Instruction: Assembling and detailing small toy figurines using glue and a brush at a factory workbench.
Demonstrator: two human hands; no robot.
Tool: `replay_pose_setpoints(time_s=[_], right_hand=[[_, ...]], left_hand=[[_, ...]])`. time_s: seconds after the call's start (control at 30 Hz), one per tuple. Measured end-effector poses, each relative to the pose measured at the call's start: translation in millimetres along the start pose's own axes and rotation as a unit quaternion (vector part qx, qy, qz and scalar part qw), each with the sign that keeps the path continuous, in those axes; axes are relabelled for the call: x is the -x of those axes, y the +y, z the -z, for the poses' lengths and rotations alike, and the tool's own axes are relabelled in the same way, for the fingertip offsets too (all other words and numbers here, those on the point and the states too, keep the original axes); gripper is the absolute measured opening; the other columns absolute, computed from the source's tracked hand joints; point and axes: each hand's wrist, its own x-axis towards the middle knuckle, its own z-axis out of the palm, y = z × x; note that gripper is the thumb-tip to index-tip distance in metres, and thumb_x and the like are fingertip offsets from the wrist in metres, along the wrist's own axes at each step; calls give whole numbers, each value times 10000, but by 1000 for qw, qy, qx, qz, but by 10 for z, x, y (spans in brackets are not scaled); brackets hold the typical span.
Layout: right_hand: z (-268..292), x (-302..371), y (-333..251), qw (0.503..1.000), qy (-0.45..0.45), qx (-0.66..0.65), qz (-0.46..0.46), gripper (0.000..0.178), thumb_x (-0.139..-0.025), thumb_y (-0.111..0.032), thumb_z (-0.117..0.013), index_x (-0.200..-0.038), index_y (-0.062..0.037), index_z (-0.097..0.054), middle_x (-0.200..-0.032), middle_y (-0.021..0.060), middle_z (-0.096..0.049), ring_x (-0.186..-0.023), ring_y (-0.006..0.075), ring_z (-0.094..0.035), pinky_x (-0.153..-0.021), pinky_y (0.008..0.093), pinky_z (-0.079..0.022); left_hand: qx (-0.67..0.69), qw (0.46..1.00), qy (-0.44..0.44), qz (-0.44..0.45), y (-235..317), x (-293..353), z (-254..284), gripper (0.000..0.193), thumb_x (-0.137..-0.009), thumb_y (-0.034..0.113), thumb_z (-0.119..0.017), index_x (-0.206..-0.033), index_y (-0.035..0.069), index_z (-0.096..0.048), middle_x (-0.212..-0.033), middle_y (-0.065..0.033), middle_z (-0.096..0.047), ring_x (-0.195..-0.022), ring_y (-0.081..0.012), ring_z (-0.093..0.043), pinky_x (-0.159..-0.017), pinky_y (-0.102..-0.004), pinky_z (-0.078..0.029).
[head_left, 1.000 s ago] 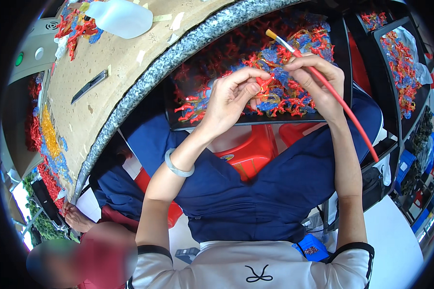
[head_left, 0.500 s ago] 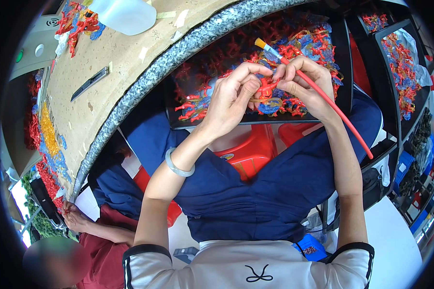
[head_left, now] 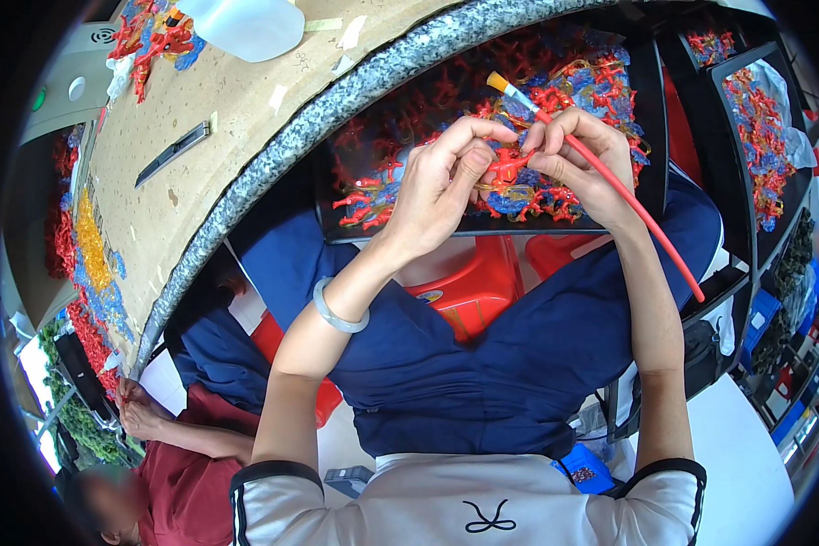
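The small figure is glossy red. The brush has a red handle, a silvery collar and golden-yellow bristles darkening at the tip. A black tray holds loose pieces mixing red, clear blue and amber; the same colours mingle in the right-hand heap. At left, the tabletop is tan with pale patches, its rim speckled black, grey and white. The knife is black and grey, the far bottle cloudy white. Nearer, the stool is bright red, the trousers navy, the bangle pale grey, and the white shirt carries black bands and a black looped motif. The co-worker's top at near left is maroon.
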Motion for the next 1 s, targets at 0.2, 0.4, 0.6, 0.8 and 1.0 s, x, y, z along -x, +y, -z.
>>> replay_pose_setpoints(time_s=[0.2,0.4,0.6,0.8,1.0], right_hand=[[8,7,2,1000,2,1,14,160,-789,83,-667,-821,-9,-541,-879,99,-610,-876,146,-610,-810,295,-525],[1,13,6,1000,12,-3,22,167,-778,48,-699,-807,-19,-549,-862,93,-624,-847,134,-612,-785,281,-526],[-18,30,21,1000,-2,-11,8,177,-771,8,-727,-799,-28,-556,-854,91,-638,-779,87,-596,-692,223,-502],[-36,32,-5,999,-14,-30,15,179,-772,14,-725,-815,-26,-556,-865,93,-632,-777,96,-598,-698,227,-509],[-39,38,-9,999,-23,-30,12,181,-772,31,-719,-820,-22,-553,-878,92,-623,-779,99,-602,-698,228,-517]], left_hand=[[88,995,-25,40,-74,6,-14,292,-1003,249,-444,-1126,12,-563,-748,1,-563,-604,-57,-525,-545,-193,-431],[365,898,-106,224,-148,35,-41,307,-993,240,-461,-1198,17,-509,-953,-37,-573,-755,-88,-561,-641,-217,-470],[522,801,-150,253,-296,78,-97,233,-1001,193,-420,-1134,21,-505,-1028,-81,-583,-809,-149,-588,-663,-289,-478],[555,769,-158,275,-291,77,-125,205,-997,180,-424,-1087,15,-506,-999,-91,-562,-807,-161,-551,-656,-302,-460],[539,778,-142,291,-248,88,-131,197,-988,188,-449,-1053,12,-512,-956,-101,-535,-788,-172,-497,-623,-278,-424]])
